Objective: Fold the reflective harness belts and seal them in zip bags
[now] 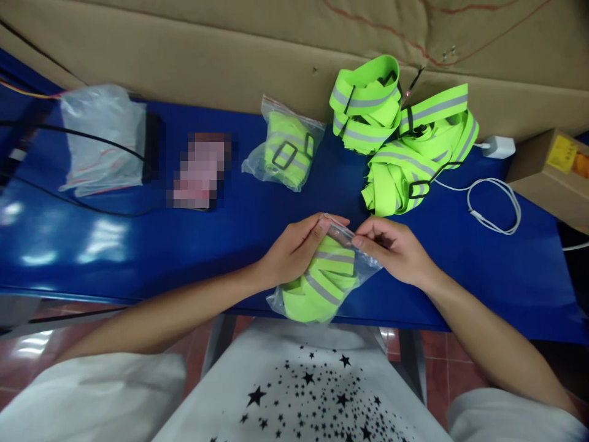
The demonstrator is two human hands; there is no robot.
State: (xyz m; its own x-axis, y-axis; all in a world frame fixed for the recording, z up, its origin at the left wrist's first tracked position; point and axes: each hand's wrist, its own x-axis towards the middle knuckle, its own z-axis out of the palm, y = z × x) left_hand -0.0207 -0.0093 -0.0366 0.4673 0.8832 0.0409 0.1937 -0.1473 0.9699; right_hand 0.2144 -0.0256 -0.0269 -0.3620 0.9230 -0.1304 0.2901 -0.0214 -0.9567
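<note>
A clear zip bag (368, 265) with a folded neon-yellow reflective strap (322, 285) inside lies at the front edge of the blue table. My left hand (297, 248) pinches the left end of the bag's zip edge, thumb on top. At the right end of that same edge, my right hand (393, 248) has thumb and fingers closed on the plastic. Beyond my hands sits another bagged strap (289, 150) with a black buckle showing. Loose reflective straps with grey stripes and black buckles lie in a bundle (368, 104) and a larger heap (418, 153) at the back.
On the left are a stack of clear plastic bags (103, 138), black cables and a blurred-out flat object (200, 172). A white charger (499, 147) with a coiled cable (494, 205) and a cardboard box (534, 162) stand at the right. A tan padded panel (207, 55) borders the table's back.
</note>
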